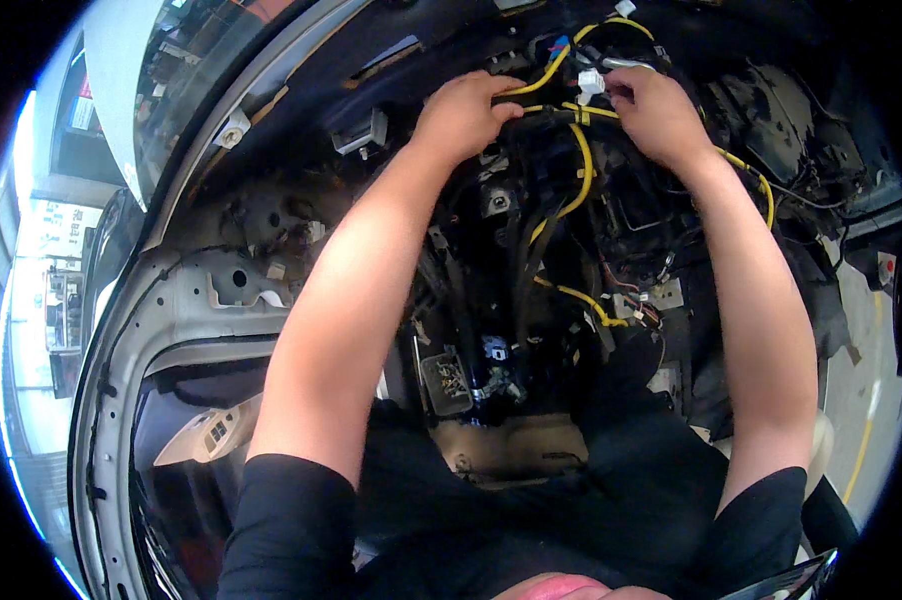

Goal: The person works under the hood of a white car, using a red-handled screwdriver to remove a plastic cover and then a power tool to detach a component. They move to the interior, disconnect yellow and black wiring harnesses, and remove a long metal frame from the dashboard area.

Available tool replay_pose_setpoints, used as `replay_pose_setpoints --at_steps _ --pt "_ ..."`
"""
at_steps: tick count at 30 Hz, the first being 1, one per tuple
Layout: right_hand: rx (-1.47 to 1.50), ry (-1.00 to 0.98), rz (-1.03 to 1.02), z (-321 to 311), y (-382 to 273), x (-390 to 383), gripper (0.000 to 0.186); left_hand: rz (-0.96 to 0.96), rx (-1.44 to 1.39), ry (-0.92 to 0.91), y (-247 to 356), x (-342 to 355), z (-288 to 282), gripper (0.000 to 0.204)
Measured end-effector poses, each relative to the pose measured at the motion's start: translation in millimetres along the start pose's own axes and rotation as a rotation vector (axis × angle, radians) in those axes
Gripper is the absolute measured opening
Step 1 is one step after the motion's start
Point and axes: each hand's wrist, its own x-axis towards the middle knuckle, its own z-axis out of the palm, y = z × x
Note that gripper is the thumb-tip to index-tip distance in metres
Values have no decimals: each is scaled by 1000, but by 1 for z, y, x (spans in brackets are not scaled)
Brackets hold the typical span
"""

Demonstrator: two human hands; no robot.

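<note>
In the head view, my left hand (456, 115) is closed on a yellow-sheathed cable (541, 82), thumb and fingers curled round it. My right hand (661, 115) has its fingers bent against a white plastic connector (591, 82), gripping it at its right side; some fingertips are hidden. Just below the connector a second yellow cable run (581, 112) passes between my hands, and a looped yellow harness (583, 160) hangs down from it. A small blue piece (559, 47) sits among the wires above.
I am inside a stripped car cabin with a dark firewall (761, 130), door frame (111, 380) and door panel (201, 435) at left. Small loose wires (641, 305) and a tray of small parts (449, 385) lie lower down. A marked floor (861, 420) shows at far right.
</note>
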Motion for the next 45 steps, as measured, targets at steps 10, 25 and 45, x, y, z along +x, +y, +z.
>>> replay_pose_setpoints --at_steps 10,25,45 --pt "97 -481 -71 -58 -72 -28 19 -105 43 5 5 -20 -5 58" --pt "929 -1052 451 102 -93 -223 63 -442 -475 -187 18 -237 1 26" --pt "448 -1380 444 -6 -113 -175 96 -576 -824 -517 162 -313 84 38"
